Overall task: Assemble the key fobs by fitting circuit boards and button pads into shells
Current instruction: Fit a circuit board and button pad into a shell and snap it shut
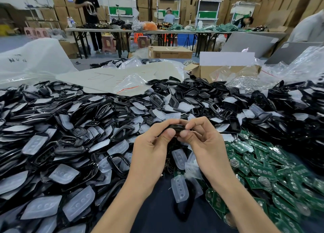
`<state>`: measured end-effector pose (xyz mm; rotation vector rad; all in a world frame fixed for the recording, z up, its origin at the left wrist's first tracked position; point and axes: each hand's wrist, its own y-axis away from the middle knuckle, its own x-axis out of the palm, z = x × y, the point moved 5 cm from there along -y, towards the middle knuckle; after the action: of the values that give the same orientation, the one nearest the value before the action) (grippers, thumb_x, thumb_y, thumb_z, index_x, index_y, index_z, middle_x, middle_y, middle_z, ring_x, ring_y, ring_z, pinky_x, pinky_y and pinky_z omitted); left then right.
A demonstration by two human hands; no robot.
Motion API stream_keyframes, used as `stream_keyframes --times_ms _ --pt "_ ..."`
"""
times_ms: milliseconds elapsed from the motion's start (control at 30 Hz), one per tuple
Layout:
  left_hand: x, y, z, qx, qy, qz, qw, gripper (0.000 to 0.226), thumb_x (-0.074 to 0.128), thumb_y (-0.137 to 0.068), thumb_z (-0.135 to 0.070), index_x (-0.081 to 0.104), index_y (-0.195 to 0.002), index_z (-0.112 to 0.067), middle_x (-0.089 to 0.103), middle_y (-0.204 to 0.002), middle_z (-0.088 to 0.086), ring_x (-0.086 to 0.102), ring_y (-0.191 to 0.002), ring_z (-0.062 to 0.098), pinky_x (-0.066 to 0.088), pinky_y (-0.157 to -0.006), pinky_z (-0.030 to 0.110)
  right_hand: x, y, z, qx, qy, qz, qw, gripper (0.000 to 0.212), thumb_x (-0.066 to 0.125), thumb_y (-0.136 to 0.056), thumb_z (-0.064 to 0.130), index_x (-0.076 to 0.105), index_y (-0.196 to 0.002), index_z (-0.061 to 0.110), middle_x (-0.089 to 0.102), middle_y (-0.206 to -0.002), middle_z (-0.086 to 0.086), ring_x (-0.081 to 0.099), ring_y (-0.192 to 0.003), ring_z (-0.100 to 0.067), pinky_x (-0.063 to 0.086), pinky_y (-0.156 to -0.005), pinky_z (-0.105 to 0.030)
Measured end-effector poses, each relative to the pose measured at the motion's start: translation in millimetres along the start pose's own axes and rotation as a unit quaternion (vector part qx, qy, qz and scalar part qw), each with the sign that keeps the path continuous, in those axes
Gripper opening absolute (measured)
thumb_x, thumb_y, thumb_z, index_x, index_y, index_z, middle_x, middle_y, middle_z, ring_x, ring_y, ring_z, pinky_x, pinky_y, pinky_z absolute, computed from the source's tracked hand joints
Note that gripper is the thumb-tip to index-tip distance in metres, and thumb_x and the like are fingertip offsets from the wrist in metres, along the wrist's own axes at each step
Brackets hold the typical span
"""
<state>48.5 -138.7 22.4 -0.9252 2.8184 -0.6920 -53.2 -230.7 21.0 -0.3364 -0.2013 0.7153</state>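
shell pile (70, 151): black plastic, heaped over the left half of the tabletop. Prob. light & stiff, glossy so a bit slippery. Thin rims, so take by the long sides, not the open frame.
pads (78, 203): cloudy see-thru pieces w/ button bumps, mixed in among the shells. Look soft & floppy, near weightless. Pinch at an edge; likely cling together.
left hand (150, 150): thumb + curled fingers pinch the left end of the held shell; rest of the fingers tucked behind it.
tabletop (157, 215): dark blue, bare patch shows betw. the forearms.
held shell (176, 127): black, edge-on to cam, held up above the pile at centre, gripped at both ends. Can't tell if a board or pad is inside. Judgement: squeeze along the seam w/ thumbs, even pressure, since clips could snap if twisted.
right hand (206, 145): thumb + forefinger pinch the right end of the same shell; other fingers curled, holding nothing else.
boards (263, 171): green, w/ round metal contacts, piled at right, just beside the right forearm. Stiff, thin, fragile-ish; hold by edges, keep off the contacts.
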Motion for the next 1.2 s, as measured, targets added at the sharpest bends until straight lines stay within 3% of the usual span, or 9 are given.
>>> stream_keyframes --times_ms 167,367,633,833,1000,1200 --pt "-1.7 -1.1 2.0 -0.008 0.008 -0.008 1.000 0.029 0.056 -0.098 0.002 0.076 -0.110 -0.016 0.076 -0.109 -0.004 0.069 -0.110 0.013 0.052 -0.095 0.022 0.8 0.0 0.5 0.001 -0.011 -0.001 1.000 0.010 0.070 -0.084 0.026 0.060 -0.083 0.028 0.077 -0.110 0.008 0.073 -0.099 -0.011 0.055 -0.086 -0.020" --pt "-2.3 -0.6 1.2 -0.006 -0.002 -0.027 1.000 0.033 0.057 -0.097 0.007 0.077 -0.105 -0.019 0.077 -0.107 -0.006 0.070 -0.109 0.011 0.051 -0.096 0.022 1.4 0.9 -1.3 -0.005 0.009 0.007 1.000 0.025 0.069 -0.092 0.006 0.060 -0.082 0.027 0.076 -0.111 0.010 0.072 -0.102 -0.007 0.053 -0.086 -0.015" --pt "-2.1 3.0 1.7 -0.010 -0.017 -0.066 0.998 0.032 0.057 -0.096 0.008 0.078 -0.104 -0.015 0.077 -0.105 -0.008 0.070 -0.105 0.006 0.050 -0.090 0.015 4.7 1.9 -0.2 -0.011 0.011 0.005 1.000 0.030 0.067 -0.094 0.002 0.061 -0.081 0.028 0.077 -0.110 0.010 0.072 -0.103 -0.007 0.052 -0.086 -0.014" --pt "5.7 2.5 -2.9 -0.021 -0.001 -0.019 1.000 0.025 0.055 -0.102 -0.010 0.074 -0.109 -0.023 0.075 -0.109 -0.010 0.068 -0.108 0.006 0.049 -0.088 0.012 -1.3 1.5 0.0 -0.007 0.055 -0.023 0.998 0.033 0.066 -0.096 0.005 0.061 -0.083 0.035 0.078 -0.100 0.010 0.072 -0.094 -0.007 0.054 -0.088 -0.020" --pt "4.0 1.4 -1.1 -0.021 0.019 -0.015 0.999 0.023 0.056 -0.101 -0.011 0.074 -0.109 -0.023 0.076 -0.109 -0.009 0.068 -0.109 0.007 0.049 -0.089 0.012 0.5 3.5 0.5 -0.004 0.073 -0.013 0.997 0.029 0.068 -0.096 0.009 0.059 -0.084 0.034 0.077 -0.105 0.010 0.071 -0.101 -0.008 0.055 -0.090 -0.027" --pt "-0.2 0.7 4.7 -0.036 0.034 -0.038 0.998 0.027 0.058 -0.098 -0.001 0.077 -0.101 -0.019 0.077 -0.106 -0.008 0.069 -0.108 0.007 0.049 -0.093 0.015 4.7 6.6 3.5 -0.015 0.045 -0.010 0.999 0.027 0.068 -0.094 0.003 0.061 -0.083 0.026 0.076 -0.108 0.016 0.070 -0.105 -0.002 0.051 -0.086 -0.011"
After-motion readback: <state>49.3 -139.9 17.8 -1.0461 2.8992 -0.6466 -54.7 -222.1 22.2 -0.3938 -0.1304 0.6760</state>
